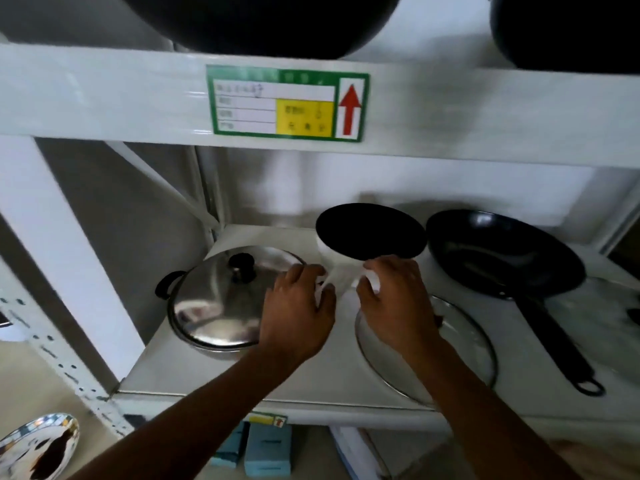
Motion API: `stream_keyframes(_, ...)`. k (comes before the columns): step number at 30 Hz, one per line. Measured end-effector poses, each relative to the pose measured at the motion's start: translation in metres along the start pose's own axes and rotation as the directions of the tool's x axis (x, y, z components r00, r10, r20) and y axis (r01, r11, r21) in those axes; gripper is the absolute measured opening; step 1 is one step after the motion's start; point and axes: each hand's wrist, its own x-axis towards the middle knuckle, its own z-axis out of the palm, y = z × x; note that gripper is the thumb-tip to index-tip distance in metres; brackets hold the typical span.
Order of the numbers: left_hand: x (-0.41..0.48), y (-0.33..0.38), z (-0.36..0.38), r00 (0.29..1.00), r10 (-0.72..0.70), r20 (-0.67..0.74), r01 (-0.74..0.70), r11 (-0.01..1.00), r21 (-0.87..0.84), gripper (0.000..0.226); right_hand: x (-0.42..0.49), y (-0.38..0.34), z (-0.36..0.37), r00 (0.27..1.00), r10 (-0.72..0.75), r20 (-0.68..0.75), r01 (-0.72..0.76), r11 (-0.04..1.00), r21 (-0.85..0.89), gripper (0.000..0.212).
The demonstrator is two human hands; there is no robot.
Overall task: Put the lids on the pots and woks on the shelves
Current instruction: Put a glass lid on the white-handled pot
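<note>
A white pot [337, 268] with a dark inside stands at the middle of the white shelf [311, 379]. My left hand [298, 313] grips its near left side and my right hand [394, 299] grips its near right side. A steel pot at the left is covered by a steel lid [221, 299] with a black knob. A glass lid [460, 348] lies flat on the shelf under my right wrist, partly hidden. At the right stands a black wok [502, 251] with a long handle [554, 341] pointing toward me.
The shelf above carries two dark woks [263, 22] [568, 29] and a green label [287, 103] on its front beam. A white upright [62, 251] stands at the left. Blue boxes [266, 448] sit below, and a shiny lid [38, 445] lies at bottom left.
</note>
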Motion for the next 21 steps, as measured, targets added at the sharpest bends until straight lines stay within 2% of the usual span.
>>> stream_keyframes(2, 0.011, 0.013, 0.016, 0.989, -0.04, 0.142, 0.031, 0.998, 0.063, 0.047, -0.013, 0.044, -0.01, 0.997, 0.061, 0.037, -0.058, 0.996, -0.065, 0.038)
stream_keyframes(5, 0.027, 0.02, 0.029, 0.927, -0.182, 0.328, 0.152, 0.981, 0.117, 0.05, -0.026, 0.093, -0.019, 0.963, 0.209, 0.172, -0.177, 0.967, -0.182, 0.037)
stream_keyframes(8, 0.03, 0.022, 0.033, 0.925, -0.214, 0.314, 0.148, 0.964, 0.221, 0.041, -0.035, 0.115, -0.021, 0.923, 0.279, 0.266, -0.232, 0.953, -0.196, 0.036)
stream_keyframes(13, 0.025, 0.036, 0.037, 0.92, -0.248, 0.304, 0.174, 0.952, 0.251, 0.04, -0.039, 0.12, -0.021, 0.906, 0.253, 0.339, -0.247, 0.967, -0.061, 0.045)
stream_keyframes(16, 0.019, 0.046, 0.041, 0.914, -0.256, 0.314, 0.182, 0.952, 0.245, 0.045, -0.042, 0.121, -0.024, 0.911, 0.232, 0.342, -0.237, 0.971, -0.028, 0.029)
stream_keyframes(21, 0.017, 0.05, 0.042, 0.911, -0.28, 0.302, 0.228, 0.953, 0.197, 0.051, -0.06, 0.118, -0.032, 0.929, 0.226, 0.294, -0.262, 0.961, 0.088, 0.026)
